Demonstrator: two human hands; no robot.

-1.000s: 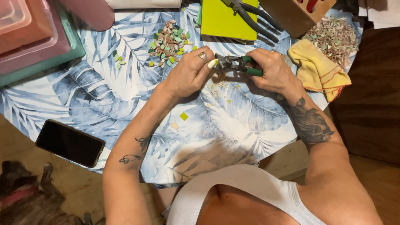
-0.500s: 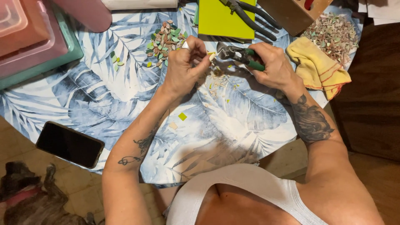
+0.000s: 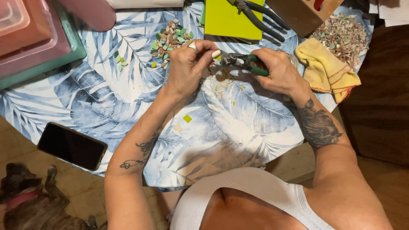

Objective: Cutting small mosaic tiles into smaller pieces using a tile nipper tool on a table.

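Observation:
My right hand (image 3: 277,68) grips green-handled tile nippers (image 3: 243,62), whose jaws point left toward my left hand. My left hand (image 3: 191,64) pinches a small pale tile piece (image 3: 216,54) between thumb and fingers, right at the nipper jaws. Beneath both hands, small tile chips (image 3: 223,87) lie scattered on the blue leaf-print tablecloth (image 3: 128,102). A pile of green, pink and brown tile pieces (image 3: 169,38) sits just left of my left hand. A loose green square (image 3: 187,118) and a beige chip (image 3: 177,127) lie nearer me.
A yellow-green tile sheet (image 3: 232,19) with dark pliers (image 3: 260,15) lies at the back, beside a wooden box (image 3: 300,15). A yellow cloth (image 3: 326,68) and a heap of shards (image 3: 341,36) sit right. Stacked plastic trays (image 3: 34,42) stand left. A phone (image 3: 71,146) rests near the edge; a dog (image 3: 30,200) lies below.
My left hand has lifted from the cloth and brought a pale tile piece up to the nipper jaws. The right hand stayed nearly still with the nippers.

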